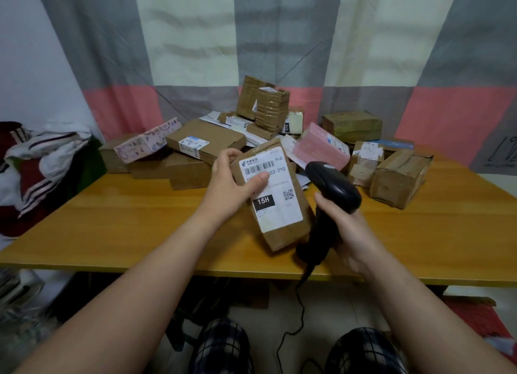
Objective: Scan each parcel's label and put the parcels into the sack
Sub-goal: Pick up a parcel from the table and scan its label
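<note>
My left hand [233, 182] grips a brown cardboard parcel [282, 233] by its upper left side, thumb lying across its white label [272, 189]. The label faces me and shows a barcode, a QR code and "15H". The parcel is tilted and held just above the wooden table [126, 225]. My right hand [347, 228] holds a black corded barcode scanner [333, 189] by its handle, right beside the parcel, its head near the parcel's upper right edge. No sack is in view.
A heap of parcels covers the table's far half: flat brown boxes [205, 140], a patterned pink box [147, 141], a pink parcel [321, 147], taped cartons [400, 177]. Clothes [42, 161] are piled at the left. The scanner cable [299, 312] hangs below the table edge.
</note>
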A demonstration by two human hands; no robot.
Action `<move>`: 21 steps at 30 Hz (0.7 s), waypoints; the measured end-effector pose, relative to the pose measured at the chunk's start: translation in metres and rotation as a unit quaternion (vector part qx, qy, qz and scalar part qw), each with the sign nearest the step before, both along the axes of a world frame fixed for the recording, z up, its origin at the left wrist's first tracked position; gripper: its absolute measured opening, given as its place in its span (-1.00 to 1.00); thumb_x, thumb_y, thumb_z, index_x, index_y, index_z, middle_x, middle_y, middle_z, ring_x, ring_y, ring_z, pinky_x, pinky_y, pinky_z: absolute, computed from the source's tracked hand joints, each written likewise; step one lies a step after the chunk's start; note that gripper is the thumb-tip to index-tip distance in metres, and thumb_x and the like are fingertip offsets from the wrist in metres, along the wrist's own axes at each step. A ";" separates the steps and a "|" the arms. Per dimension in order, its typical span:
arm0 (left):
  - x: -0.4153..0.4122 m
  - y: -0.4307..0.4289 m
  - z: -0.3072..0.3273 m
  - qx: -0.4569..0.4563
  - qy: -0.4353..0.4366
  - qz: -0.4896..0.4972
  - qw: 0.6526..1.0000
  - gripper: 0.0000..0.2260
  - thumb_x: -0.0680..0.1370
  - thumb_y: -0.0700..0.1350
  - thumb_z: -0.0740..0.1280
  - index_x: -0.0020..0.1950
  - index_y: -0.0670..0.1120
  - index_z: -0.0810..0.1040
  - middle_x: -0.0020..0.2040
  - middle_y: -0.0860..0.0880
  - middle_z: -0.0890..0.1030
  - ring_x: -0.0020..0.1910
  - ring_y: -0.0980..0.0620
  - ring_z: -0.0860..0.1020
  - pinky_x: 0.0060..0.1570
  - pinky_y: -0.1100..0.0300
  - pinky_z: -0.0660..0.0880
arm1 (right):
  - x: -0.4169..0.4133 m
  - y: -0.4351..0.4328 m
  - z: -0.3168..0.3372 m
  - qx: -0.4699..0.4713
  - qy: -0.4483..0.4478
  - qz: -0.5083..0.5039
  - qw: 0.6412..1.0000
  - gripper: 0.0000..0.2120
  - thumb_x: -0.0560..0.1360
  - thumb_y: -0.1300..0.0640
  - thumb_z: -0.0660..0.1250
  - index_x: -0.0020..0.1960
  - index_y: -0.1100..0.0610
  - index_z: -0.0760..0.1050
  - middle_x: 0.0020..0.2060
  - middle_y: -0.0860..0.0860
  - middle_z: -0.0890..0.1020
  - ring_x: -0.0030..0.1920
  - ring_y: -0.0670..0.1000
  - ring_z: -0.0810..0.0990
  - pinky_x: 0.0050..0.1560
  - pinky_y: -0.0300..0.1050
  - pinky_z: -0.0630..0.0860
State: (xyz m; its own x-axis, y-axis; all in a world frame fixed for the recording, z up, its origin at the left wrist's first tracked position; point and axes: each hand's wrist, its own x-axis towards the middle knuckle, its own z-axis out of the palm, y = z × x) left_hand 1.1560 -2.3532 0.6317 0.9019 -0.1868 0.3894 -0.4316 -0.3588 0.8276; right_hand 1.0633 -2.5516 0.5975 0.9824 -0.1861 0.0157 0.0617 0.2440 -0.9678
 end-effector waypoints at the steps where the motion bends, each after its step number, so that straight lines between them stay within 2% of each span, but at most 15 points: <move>1: -0.009 0.009 -0.002 -0.037 0.025 0.019 0.999 -0.50 0.34 0.27 0.43 0.10 0.12 0.29 0.20 0.01 0.43 0.06 0.13 0.53 -0.11 0.33 0.55 | 0.001 0.004 -0.005 0.018 0.012 0.022 1.000 -0.62 0.23 -0.08 0.51 0.03 -0.19 0.54 -0.08 -0.12 0.71 0.05 -0.01 0.64 0.04 -0.05 0.51; 2: -0.019 0.019 -0.004 -0.061 0.047 0.042 0.996 -0.48 0.28 0.40 0.37 0.01 0.11 0.30 0.11 0.03 0.46 -0.02 0.17 0.53 -0.23 0.38 0.52 | 0.002 0.010 -0.011 0.030 0.015 0.042 0.999 -0.63 0.25 -0.06 0.51 0.04 -0.17 0.55 -0.07 -0.10 0.71 -0.01 -0.02 0.68 0.00 -0.06 0.52; 3: -0.027 0.030 -0.007 -0.067 0.067 0.066 0.993 -0.41 0.21 0.52 0.29 -0.05 0.09 0.30 0.04 0.03 0.48 -0.08 0.19 0.52 -0.28 0.36 0.49 | 0.002 0.018 -0.016 0.031 0.008 0.056 0.998 -0.64 0.25 -0.04 0.50 0.04 -0.16 0.57 -0.06 -0.10 0.71 -0.04 -0.08 0.68 -0.04 -0.09 0.53; 6: -0.048 0.068 -0.021 -0.059 0.147 0.137 0.978 -0.17 0.02 0.69 0.10 -0.07 0.03 0.32 -0.05 0.01 0.53 -0.13 0.09 0.52 -0.25 0.20 0.38 | -0.003 0.050 -0.021 -0.048 -0.064 0.058 0.995 -0.70 0.21 -0.01 0.51 -0.08 -0.17 0.60 -0.14 -0.29 0.68 -0.11 -0.29 0.63 -0.16 -0.36 0.53; 9: -0.071 0.116 -0.034 -0.139 0.220 0.194 0.946 -0.04 -0.15 0.69 0.14 0.00 0.07 0.41 -0.04 0.04 0.59 -0.07 0.07 0.57 -0.14 0.09 0.46 | -0.007 0.092 -0.023 -0.147 -0.146 0.108 0.972 -0.63 0.25 0.10 0.55 0.00 -0.13 0.55 -0.15 -0.38 0.65 -0.08 -0.40 0.58 -0.16 -0.55 0.43; 11: -0.090 0.153 -0.041 -0.208 0.258 0.212 0.919 0.01 -0.14 0.64 0.26 0.15 0.09 0.45 0.05 -0.01 0.62 0.02 -0.04 0.61 0.05 -0.05 0.53 | -0.009 0.127 -0.023 -0.195 -0.175 0.149 0.954 -0.48 0.22 -0.02 0.59 0.14 -0.13 0.52 -0.05 -0.32 0.65 0.04 -0.35 0.57 -0.05 -0.53 0.43; 12: -0.103 0.171 -0.044 -0.239 0.270 0.224 0.905 -0.02 -0.06 0.60 0.33 0.22 0.08 0.45 0.08 -0.04 0.63 0.02 -0.07 0.63 0.05 -0.07 0.55 | -0.010 0.146 -0.022 -0.225 -0.198 0.172 0.938 -0.42 0.21 -0.11 0.60 0.18 -0.23 0.50 0.04 -0.31 0.61 0.13 -0.29 0.55 0.07 -0.45 0.44; 13: -0.117 0.189 -0.048 -0.269 0.267 0.239 0.894 -0.14 0.06 0.51 0.38 0.23 0.07 0.45 0.06 -0.06 0.66 -0.03 -0.08 0.66 -0.06 -0.03 0.59 | -0.012 0.165 -0.022 -0.257 -0.223 0.195 0.920 -0.41 0.22 -0.16 0.58 0.19 -0.38 0.44 0.10 -0.35 0.57 0.21 -0.23 0.52 0.19 -0.32 0.42; 15: -0.147 0.218 -0.059 -0.315 0.224 0.290 0.875 -0.44 0.24 0.31 0.41 0.12 0.04 0.47 -0.02 -0.08 0.68 -0.13 -0.04 0.68 -0.27 0.09 0.59 | -0.015 0.204 -0.022 -0.291 -0.249 0.240 0.892 -0.39 0.24 -0.18 0.51 0.14 -0.59 0.31 0.13 -0.49 0.49 0.27 -0.21 0.46 0.30 -0.13 0.39; 16: -0.163 0.231 -0.065 -0.331 0.197 0.325 0.863 -0.52 0.27 0.25 0.42 0.05 0.02 0.45 -0.03 -0.09 0.67 -0.12 -0.05 0.67 -0.25 0.06 0.59 | -0.017 0.223 -0.024 -0.292 -0.248 0.262 0.886 -0.38 0.24 -0.18 0.50 0.13 -0.61 0.28 0.13 -0.50 0.47 0.27 -0.23 0.44 0.31 -0.09 0.39; 17: -0.179 0.243 -0.071 -0.338 0.168 0.364 0.851 -0.54 0.26 0.22 0.43 0.00 0.01 0.42 0.00 -0.11 0.64 -0.07 -0.09 0.65 -0.16 -0.04 0.60 | -0.018 0.242 -0.028 -0.289 -0.244 0.284 0.881 -0.38 0.24 -0.17 0.51 0.14 -0.59 0.30 0.16 -0.45 0.49 0.28 -0.22 0.44 0.32 -0.06 0.40; 19: -0.212 0.263 -0.082 -0.334 0.107 0.436 0.829 -0.55 0.22 0.21 0.44 -0.06 0.04 0.36 0.04 -0.13 0.57 0.00 -0.15 0.60 -0.03 -0.14 0.56 | -0.021 0.279 -0.040 -0.279 -0.230 0.331 0.872 -0.37 0.26 -0.10 0.55 0.22 -0.43 0.35 0.26 -0.24 0.50 0.32 -0.14 0.43 0.33 -0.01 0.42; 20: -0.229 0.272 -0.088 -0.329 0.073 0.463 0.820 -0.57 0.22 0.22 0.43 -0.09 0.09 0.35 0.02 -0.11 0.54 0.00 -0.13 0.58 -0.07 -0.12 0.56 | -0.024 0.296 -0.049 -0.269 -0.219 0.357 0.867 -0.33 0.28 -0.03 0.57 0.28 -0.33 0.35 0.30 -0.15 0.48 0.33 -0.14 0.42 0.32 -0.07 0.43; 21: -0.247 0.281 -0.094 -0.318 0.036 0.485 0.814 -0.61 0.22 0.22 0.42 -0.10 0.14 0.34 0.01 -0.07 0.52 -0.02 -0.08 0.57 -0.12 -0.04 0.54 | -0.027 0.311 -0.057 -0.251 -0.203 0.381 0.866 -0.29 0.30 0.06 0.58 0.34 -0.22 0.34 0.31 -0.11 0.46 0.31 -0.22 0.43 0.27 -0.22 0.45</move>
